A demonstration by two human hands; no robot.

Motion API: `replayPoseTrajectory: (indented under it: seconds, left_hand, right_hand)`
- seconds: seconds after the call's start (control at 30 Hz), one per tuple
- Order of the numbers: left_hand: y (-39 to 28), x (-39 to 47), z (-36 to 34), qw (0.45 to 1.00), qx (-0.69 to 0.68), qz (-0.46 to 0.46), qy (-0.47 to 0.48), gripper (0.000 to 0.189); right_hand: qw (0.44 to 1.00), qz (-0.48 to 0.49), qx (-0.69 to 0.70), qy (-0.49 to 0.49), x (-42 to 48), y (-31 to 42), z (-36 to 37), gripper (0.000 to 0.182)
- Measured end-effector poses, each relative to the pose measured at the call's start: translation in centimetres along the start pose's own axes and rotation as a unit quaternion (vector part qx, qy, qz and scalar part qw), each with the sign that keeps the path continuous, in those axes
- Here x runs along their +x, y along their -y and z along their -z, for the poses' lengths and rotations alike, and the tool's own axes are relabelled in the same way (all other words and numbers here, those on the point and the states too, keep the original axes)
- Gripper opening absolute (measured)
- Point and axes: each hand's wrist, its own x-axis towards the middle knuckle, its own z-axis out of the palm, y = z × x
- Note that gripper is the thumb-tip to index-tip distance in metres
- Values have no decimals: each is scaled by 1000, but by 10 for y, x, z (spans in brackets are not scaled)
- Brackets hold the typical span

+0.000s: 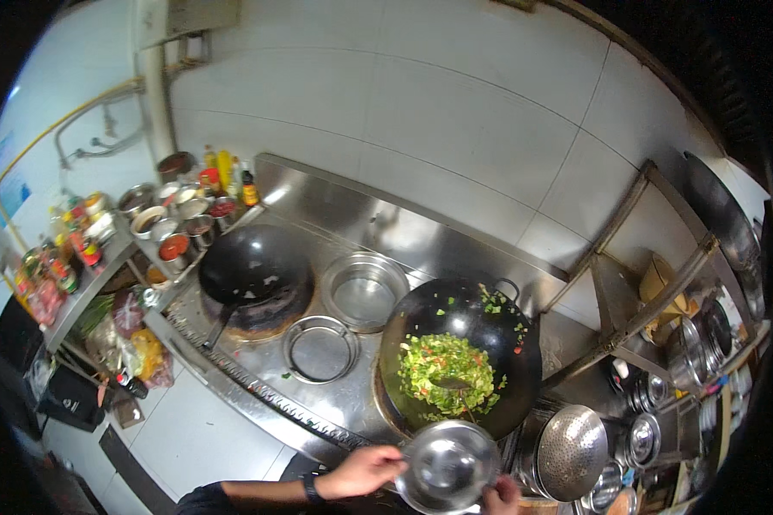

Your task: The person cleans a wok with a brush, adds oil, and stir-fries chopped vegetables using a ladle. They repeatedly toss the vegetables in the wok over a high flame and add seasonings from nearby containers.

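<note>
My left hand grips the left rim of a shiny stainless steel bowl. At its lower right edge, my right hand has hold of the same bowl, partly cut off by the picture's bottom. Nothing but reflections shows inside the bowl. Just beyond it sits a large black wok on the right burner. Chopped green vegetables with red bits are heaped in the wok, and a ladle rests in them, its handle partly hidden by the bowl.
A second black wok stands on the left burner. Between the woks are a steel basin and a metal ring-shaped pan. Seasoning pots and bottles crowd the left. A perforated strainer lies to the right, below a metal rack.
</note>
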Motion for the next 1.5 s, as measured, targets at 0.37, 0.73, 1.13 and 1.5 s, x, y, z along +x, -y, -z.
replayPoseTrajectory:
  seconds: [0.37, 0.73, 1.13, 1.5]
  left_hand:
    - [35, 94, 268, 911, -69, -63, -402, 17]
    - [79, 277, 337, 728, 429, -146, -515, 10]
    - [154, 277, 335, 888, -47, -148, -433, 9]
    - [-28, 165, 212, 918, -280, -48, -276, 14]
  right_hand:
    - [996, 0, 9, 83, 19, 30, -99, 14]
    - [993, -116, 1, -26, -12, 3, -84, 25]
    - [976, -188, 78, -76, -26, 14, -91, 23]
    - [983, -167, 70, -14, 25, 0, -106, 18]
